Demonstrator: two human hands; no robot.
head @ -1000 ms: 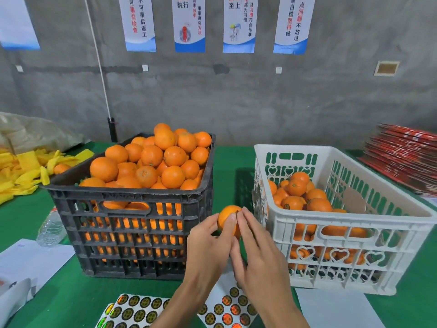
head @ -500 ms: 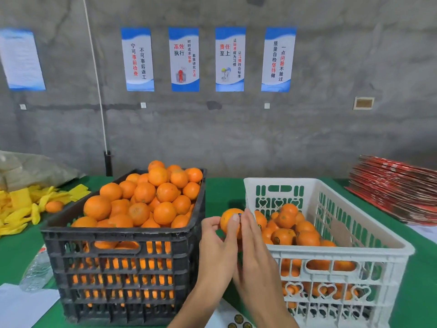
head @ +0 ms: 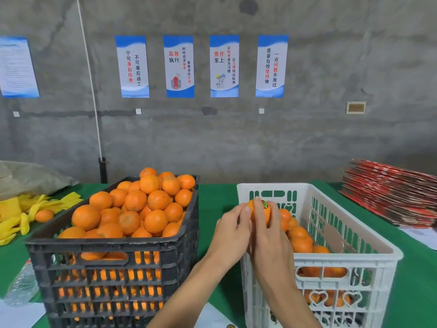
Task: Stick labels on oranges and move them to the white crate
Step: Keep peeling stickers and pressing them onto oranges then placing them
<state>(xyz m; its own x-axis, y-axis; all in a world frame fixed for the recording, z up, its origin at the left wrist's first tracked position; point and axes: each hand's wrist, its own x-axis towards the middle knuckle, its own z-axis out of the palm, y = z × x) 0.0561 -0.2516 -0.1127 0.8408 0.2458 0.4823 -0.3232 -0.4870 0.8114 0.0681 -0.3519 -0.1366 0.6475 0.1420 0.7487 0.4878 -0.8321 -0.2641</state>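
Both hands meet on one orange (head: 259, 210), held up just over the near-left corner of the white crate (head: 343, 256). The left hand (head: 230, 233) pinches it from the left with its fingertips; the right hand (head: 269, 237) wraps it from the right, fingers curled up its face. A small round label (head: 264, 205) sits on top of the fruit, dark with a shiny rim — its print is too small to read.

So the sticking looks done on this one, and what remains for it is, by the look of things, the drop into the white crate right beneath. That crate holds a modest layer of oranges, low against its walls. The black crate (head: 113, 256), towards the table's left side, is heaped above its rim. The job seems well short of halfway — far more fruit waits than has crossed over.

At the table's near edge a sliver of a label sheet (head: 214, 318) peeks between the arms.

Up on the concrete wall hang four blue-and-white posters (head: 201, 66) with Chinese slogans: 高效执行 on the second, 责任至上 on the third, and the fourth reads 质量自检坚持做, 一点问题不放过. The first carries 宁可事前检查, 不可事后返工. A fifth sheet at far left is too fine to make out.

Along the table's left edge lie yellow wrappers (head: 28, 209) with a stray orange among them; at the right edge, a stack of red flat cartons (head: 390, 197).
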